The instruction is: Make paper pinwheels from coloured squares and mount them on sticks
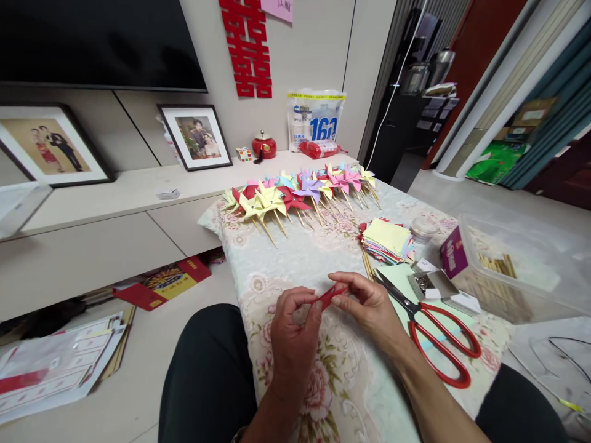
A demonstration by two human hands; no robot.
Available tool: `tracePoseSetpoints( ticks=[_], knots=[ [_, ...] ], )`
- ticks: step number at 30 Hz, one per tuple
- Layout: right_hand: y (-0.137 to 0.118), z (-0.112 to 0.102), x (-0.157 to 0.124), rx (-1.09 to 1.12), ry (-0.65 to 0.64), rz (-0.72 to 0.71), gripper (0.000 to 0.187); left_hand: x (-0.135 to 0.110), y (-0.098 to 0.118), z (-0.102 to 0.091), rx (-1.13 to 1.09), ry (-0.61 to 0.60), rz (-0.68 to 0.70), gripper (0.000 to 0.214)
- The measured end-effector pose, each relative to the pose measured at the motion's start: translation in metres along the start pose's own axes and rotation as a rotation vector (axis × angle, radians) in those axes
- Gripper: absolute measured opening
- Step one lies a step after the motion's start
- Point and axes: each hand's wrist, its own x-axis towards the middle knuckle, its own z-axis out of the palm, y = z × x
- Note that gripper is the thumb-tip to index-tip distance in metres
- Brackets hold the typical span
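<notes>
Between my two hands, above the flowered tablecloth, is a small piece of red paper, folded or bent. My left hand pinches its left end between thumb and fingers. The right end is pinched by my right hand. Scissors with red handles lie just right of my right hand, blades pointing away to the left. Beyond them sits a stack of coloured paper squares, a yellow one on top. Rows of paper pinwheels on wooden sticks lie at the far end of the table.
A small open box of metal pins stands near a clear plastic bin holding sticks. Behind the table runs a white cabinet with framed photos, a red pot and a plastic bag.
</notes>
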Motion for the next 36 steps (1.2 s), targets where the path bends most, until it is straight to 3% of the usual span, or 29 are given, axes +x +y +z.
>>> tracePoseSetpoints(
  ticks=[4, 9, 19, 26, 32, 34, 36],
  knots=[
    [-0.0007, -0.003, 0.0006, -0.053, -0.035, -0.003, 0.024, -0.0018, 0.0038, 0.0005, -0.054, -0.064, -0.173, 0.009],
    [-0.0054, -0.0052, 0.0018, -0.159, -0.034, -0.081, 0.018, -0.0033, 0.0061, 0.0012, -0.156, -0.115, -0.256, 0.015],
    [-0.0056, -0.003, 0.001, -0.057, -0.072, 0.131, 0.023, -0.0026, 0.0103, -0.0012, -0.046, -0.164, -0.232, 0.02],
    [-0.009, 0.0001, -0.0003, -0.111, -0.129, 0.071, 0.017, -0.0015, 0.0084, -0.0012, -0.046, -0.205, -0.262, 0.022],
    [-0.006, 0.0004, 0.0023, -0.069, -0.036, 0.136, 0.024, -0.0041, 0.0064, 0.0047, -0.066, -0.202, -0.271, 0.008],
    [-0.0051, -0.0007, 0.0029, -0.051, -0.039, 0.126, 0.024, -0.0044, 0.0047, 0.0042, -0.005, -0.192, -0.237, 0.005],
    [-0.004, -0.0022, 0.0034, -0.045, -0.035, 0.102, 0.023, -0.0033, 0.0031, 0.0013, 0.088, -0.164, -0.118, 0.005]
  ],
)
